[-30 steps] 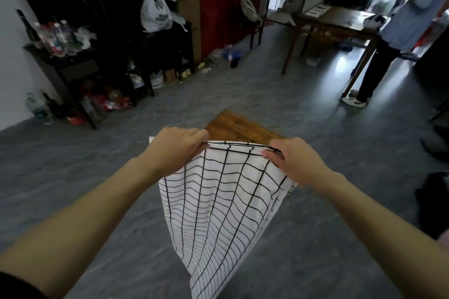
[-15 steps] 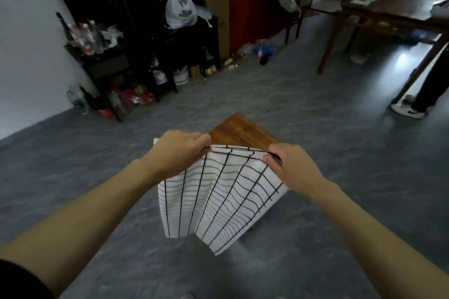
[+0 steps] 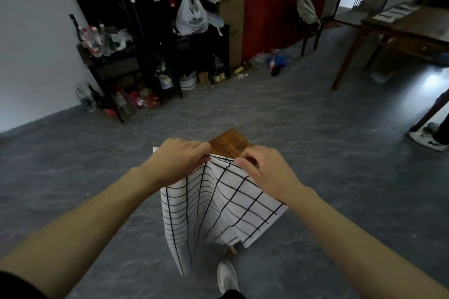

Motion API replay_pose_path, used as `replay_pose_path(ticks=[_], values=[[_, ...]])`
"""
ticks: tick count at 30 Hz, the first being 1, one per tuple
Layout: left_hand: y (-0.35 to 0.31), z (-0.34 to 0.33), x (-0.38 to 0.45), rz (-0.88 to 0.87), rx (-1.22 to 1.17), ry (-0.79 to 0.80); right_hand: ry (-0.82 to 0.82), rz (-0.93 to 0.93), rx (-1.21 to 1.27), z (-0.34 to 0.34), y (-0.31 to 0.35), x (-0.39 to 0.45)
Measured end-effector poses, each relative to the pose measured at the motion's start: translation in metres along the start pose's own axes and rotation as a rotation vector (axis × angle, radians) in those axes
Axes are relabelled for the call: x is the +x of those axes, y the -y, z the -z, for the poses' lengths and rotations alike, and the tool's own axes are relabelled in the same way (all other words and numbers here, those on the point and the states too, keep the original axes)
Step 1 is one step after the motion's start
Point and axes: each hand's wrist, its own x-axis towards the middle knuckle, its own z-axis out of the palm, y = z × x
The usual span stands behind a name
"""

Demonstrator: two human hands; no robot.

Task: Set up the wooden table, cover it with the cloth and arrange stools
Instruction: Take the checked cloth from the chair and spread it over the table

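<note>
A white cloth with a black grid [image 3: 218, 209] hangs in folds in front of me. My left hand [image 3: 179, 162] grips its upper edge on the left, and my right hand [image 3: 262, 170] pinches the same edge on the right. The two hands are close together. Just beyond them shows a corner of the small wooden table top [image 3: 229, 144], mostly hidden by my hands and the cloth. One table leg [image 3: 232, 249] peeks out under the cloth's lower edge. No stool is in view.
My white shoe [image 3: 227, 277] stands on the grey floor below the cloth. Cluttered black shelves [image 3: 155, 56] with bottles and bags line the far wall. A large wooden table [image 3: 398, 31] stands at the right, with another person's shoe [image 3: 427, 142] beside it.
My hands have drawn closer together along the cloth's top edge, and the cloth has bunched into deeper folds. The camera has tilted down, so my shoe is in view.
</note>
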Motion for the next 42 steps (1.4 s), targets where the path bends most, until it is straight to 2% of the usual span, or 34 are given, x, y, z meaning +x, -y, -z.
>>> replay_pose_path(ticks=[5, 10, 17, 22, 31, 35, 37, 42], values=[[0.036, -0.037, 0.038, 0.006, 0.000, -0.020, 0.046, 0.039, -0.139, 0.004, -0.027, 0.062], [0.067, -0.057, 0.060, 0.063, -0.012, -0.038, 0.121, 0.084, -0.153, 0.009, -0.041, 0.113], [0.089, -0.060, 0.092, 0.092, 0.028, -0.050, 0.233, 0.171, -0.086, -0.006, -0.058, 0.174], [0.098, -0.064, 0.107, 0.175, 0.072, -0.031, 0.369, 0.332, 0.074, 0.006, -0.083, 0.208], [0.061, -0.076, 0.152, 0.496, 0.425, -0.073, 0.514, 0.548, 0.273, 0.014, -0.123, 0.258], [0.045, -0.073, 0.158, 0.693, 0.560, -0.226, 0.533, 0.573, 0.345, 0.011, -0.120, 0.264], [0.037, -0.069, 0.158, 0.732, 0.685, -0.297, 0.515, 0.590, 0.385, 0.009, -0.112, 0.265], [0.028, -0.061, 0.145, 0.835, 0.878, -0.231, 0.527, 0.602, 0.396, -0.005, -0.085, 0.269]])
